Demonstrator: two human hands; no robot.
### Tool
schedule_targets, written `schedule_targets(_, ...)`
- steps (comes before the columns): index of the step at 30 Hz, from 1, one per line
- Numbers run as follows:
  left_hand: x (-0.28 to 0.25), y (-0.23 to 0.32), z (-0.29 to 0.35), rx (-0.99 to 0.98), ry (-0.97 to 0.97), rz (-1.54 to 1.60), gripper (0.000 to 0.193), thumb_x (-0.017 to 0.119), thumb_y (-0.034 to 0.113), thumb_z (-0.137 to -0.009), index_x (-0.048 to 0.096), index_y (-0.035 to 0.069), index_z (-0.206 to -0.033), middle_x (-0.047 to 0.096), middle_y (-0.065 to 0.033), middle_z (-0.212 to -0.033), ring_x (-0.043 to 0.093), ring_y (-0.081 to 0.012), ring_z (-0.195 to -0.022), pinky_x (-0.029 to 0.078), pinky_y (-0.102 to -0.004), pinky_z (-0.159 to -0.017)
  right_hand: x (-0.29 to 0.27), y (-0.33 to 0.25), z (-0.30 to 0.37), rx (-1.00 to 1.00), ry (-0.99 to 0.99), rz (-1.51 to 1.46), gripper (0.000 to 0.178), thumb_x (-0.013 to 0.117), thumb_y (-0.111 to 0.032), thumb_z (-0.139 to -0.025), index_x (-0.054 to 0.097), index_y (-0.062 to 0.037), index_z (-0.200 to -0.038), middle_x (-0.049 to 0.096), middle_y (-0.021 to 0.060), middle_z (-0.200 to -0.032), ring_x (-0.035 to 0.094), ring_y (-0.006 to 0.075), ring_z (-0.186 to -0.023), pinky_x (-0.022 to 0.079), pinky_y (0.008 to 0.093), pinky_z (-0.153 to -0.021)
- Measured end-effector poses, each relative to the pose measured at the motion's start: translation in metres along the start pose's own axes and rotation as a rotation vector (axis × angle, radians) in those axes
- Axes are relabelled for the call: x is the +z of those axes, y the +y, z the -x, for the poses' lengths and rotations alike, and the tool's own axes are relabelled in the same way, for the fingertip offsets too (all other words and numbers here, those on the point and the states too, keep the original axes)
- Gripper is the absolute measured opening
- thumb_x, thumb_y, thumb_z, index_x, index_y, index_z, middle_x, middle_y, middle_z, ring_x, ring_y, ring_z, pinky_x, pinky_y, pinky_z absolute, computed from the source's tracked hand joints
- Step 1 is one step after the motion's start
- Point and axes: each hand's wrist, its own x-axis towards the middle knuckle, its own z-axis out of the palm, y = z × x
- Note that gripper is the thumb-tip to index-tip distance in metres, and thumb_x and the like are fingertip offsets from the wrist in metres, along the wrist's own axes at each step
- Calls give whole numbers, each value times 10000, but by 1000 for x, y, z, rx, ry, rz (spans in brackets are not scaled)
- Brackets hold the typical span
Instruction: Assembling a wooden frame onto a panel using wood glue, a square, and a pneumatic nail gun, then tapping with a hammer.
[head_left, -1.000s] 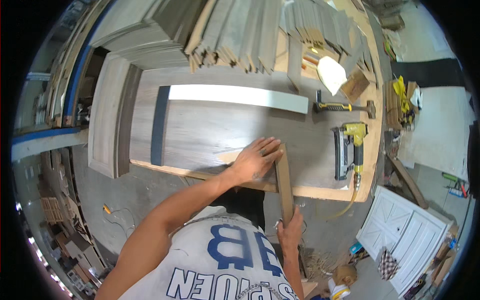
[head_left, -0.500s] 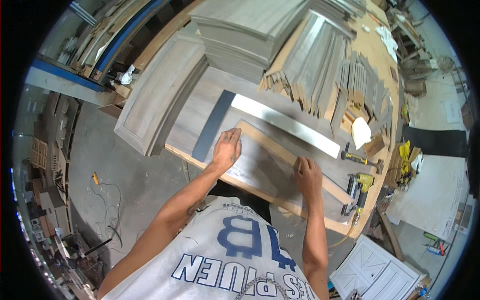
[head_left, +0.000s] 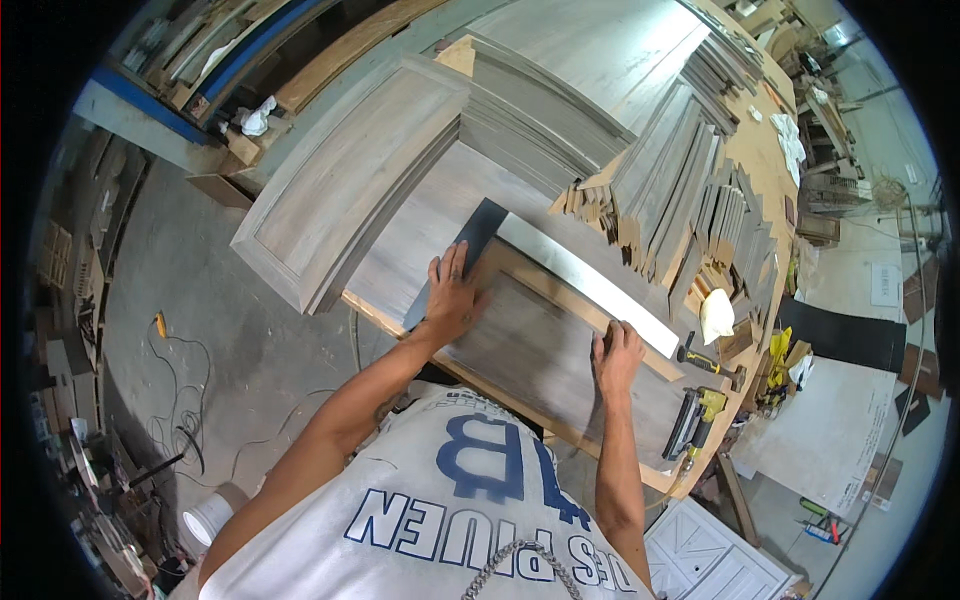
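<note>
A large L-shaped square lies on a grey wood panel, one leg a dark bar, the other a bright bar shining with glare. Along the inner side of the bright leg runs a narrow tan wooden strip. My left hand rests at the strip's left end, fingers stretched out over the dark leg and thumb apart. Toward the strip's other end, my right hand has its fingers bent over it and the thumb on the near side; its palm is hidden.
Framed grey panels stand stacked at the left, with bundled mitred moldings behind. A hammer and a yellow-black nail gun lie at the right bench edge. A cable trails over the floor.
The wooden strip has moved away from me, up against the bright leg. My left hand has shifted onto the dark leg, its fingers spreading. The view has shifted too.
</note>
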Motion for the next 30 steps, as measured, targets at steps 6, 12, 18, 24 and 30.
schedule_targets(6,3,0,-11,0,29,33,581,580,386,-918,525,-21,-1328,254,-258,-1511,199,-390,-1412,168,-548,-1115,-5,-1,-5,10,-29,-29,410,739,-218,-808,600,-50,-1156,567,149,-1190,515,340,-1122,383,460,-966)
schedule_targets(12,7,8,-26,-6,3,34,562,655,321,-877,533,18,-1335,278,-267,-1497,249,-419,-1387,207,-549,-1100,-9,5,-5,68,3,-46,374,768,-190,-777,615,-61,-1093,576,136,-1136,521,334,-1081,402,453,-914)
schedule_targets(18,7,12,-24,-43,67,14,536,639,322,-889,535,41,-1333,301,-270,-1502,244,-424,-1398,193,-592,-1104,-3,13,-12,16,-22,-129,343,775,-232,-774,627,-74,-1039,593,98,-1051,541,303,-1019,408,447,-877)
schedule_targets(24,-21,49,-45,-88,27,-15,480,602,317,-930,559,21,-1305,353,-273,-1461,309,-444,-1338,209,-559,-1104,-26,35,-75,232,78,-497,380,711,-297,-851,624,-20,-1097,613,182,-1041,590,363,-940,449,459,-846)
schedule_targets(30,-45,150,-93,-95,40,239,345,579,220,-957,626,-23,-1198,697,-207,-1035,668,-367,-950,520,-417,-855,-14,50,-171,332,155,-469,496,696,-345,-865,580,42,-1153,575,216,-1092,560,394,-1012,468,472,-866)
